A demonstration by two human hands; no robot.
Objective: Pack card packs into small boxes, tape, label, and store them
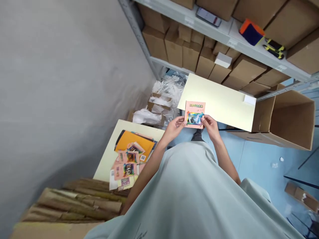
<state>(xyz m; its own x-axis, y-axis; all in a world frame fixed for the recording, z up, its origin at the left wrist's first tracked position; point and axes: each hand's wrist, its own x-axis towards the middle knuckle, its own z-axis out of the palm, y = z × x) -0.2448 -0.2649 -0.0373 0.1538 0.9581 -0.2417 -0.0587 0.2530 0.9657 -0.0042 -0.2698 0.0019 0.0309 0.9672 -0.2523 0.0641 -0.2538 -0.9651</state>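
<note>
Both my hands hold a small pink printed packet (194, 114) with a colourful picture on it, out in front of my body. My left hand (175, 127) pinches its left edge with closed fingers. My right hand (210, 125) grips its right lower edge, fingers closed on it too. The packet hovers over the near edge of a cream table (224, 103). To my left a pile of similar pink packets (127, 164) lies beside an orange envelope (133, 141) on a second cream table (107, 162).
A metal shelf rack (224, 31) full of cardboard boxes stands ahead, with a phone (208, 16) and an orange-blue object (251, 32) on it. An open cardboard box (286, 119) lies at right. White plastic bags (164, 96) fill the corner. Brown paper rolls (79, 202) lie lower left.
</note>
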